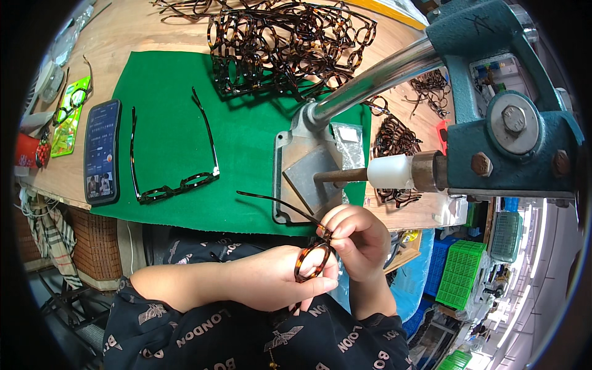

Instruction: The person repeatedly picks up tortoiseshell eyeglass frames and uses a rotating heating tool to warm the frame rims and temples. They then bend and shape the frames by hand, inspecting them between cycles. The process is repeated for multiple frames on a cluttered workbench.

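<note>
Close to my body, off the table's front edge, both hands hold one tortoiseshell eyeglass frame (312, 261). My left hand (271, 279) grips it around the rim, thumb laid along the lower side. At the hinge, the thumb and fingertips of my right hand (357, 237) pinch the frame. One dark temple arm stretches from there up and left over the green mat (246, 154). The other end of the frame is partly hidden behind my left hand. A second eyeglass frame (174, 189) lies on the mat with both temple arms unfolded.
A teal hand press (512, 148) stands at the right, its rod over a metal base plate (311, 179). Many eyeglass frames (290, 46) are heaped at the back, and more temple arms (394, 145) lie beside the press. A phone (102, 154) lies at the left.
</note>
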`<act>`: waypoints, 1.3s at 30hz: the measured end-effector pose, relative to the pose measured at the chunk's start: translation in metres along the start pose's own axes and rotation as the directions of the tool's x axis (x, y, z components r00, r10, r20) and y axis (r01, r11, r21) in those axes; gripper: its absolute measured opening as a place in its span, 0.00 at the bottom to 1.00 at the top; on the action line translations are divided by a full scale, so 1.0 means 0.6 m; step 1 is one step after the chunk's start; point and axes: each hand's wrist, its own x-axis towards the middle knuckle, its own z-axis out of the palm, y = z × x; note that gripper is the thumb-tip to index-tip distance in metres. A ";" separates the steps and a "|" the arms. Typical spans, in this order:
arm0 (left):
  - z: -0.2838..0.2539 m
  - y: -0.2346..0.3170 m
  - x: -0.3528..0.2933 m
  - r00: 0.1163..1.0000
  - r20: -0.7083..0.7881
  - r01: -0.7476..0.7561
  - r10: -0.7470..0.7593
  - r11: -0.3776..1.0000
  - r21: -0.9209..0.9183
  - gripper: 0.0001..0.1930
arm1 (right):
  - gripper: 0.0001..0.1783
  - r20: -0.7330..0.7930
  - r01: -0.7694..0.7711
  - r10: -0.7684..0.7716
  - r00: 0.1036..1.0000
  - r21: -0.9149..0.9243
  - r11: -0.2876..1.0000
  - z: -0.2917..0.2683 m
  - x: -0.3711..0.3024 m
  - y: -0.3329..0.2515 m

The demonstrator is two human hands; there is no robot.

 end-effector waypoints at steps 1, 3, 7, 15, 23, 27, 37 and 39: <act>0.000 0.000 0.000 1.000 0.002 0.004 -0.004 1.000 0.003 0.07 | 0.07 0.012 -0.038 0.038 0.999 0.025 0.999 -0.001 0.000 -0.003; 0.000 0.000 -0.001 1.000 0.001 0.012 -0.012 1.000 0.011 0.07 | 0.06 0.053 -0.149 0.143 0.988 0.137 0.979 -0.005 0.002 -0.008; 0.000 0.005 -0.003 1.000 0.021 -0.014 0.015 0.999 -0.042 0.08 | 0.07 0.190 -0.400 0.352 0.917 0.416 0.817 -0.019 0.012 -0.017; 0.005 0.045 0.005 0.994 0.005 -0.108 0.109 0.988 -0.115 0.09 | 0.09 -0.035 -0.135 0.157 0.987 0.353 0.926 -0.014 0.006 -0.039; 0.003 0.115 0.047 0.968 -0.110 -0.233 0.226 0.971 -0.055 0.11 | 0.06 -0.356 -0.011 0.052 0.933 0.117 0.993 -0.057 -0.027 -0.057; 0.003 0.129 0.061 0.966 -0.158 -0.228 0.203 0.960 -0.162 0.16 | 0.06 -0.414 -0.022 0.079 0.907 0.141 0.990 -0.068 -0.045 -0.060; 0.003 0.124 0.086 0.968 -0.104 -0.243 0.228 0.954 -0.177 0.20 | 0.09 -0.470 -0.007 -0.005 0.883 -0.024 1.000 -0.085 -0.043 -0.076; 0.005 0.123 0.090 0.964 -0.115 -0.256 0.239 0.952 -0.167 0.20 | 0.09 -0.425 0.046 -0.079 0.902 -0.088 0.995 -0.092 -0.033 -0.084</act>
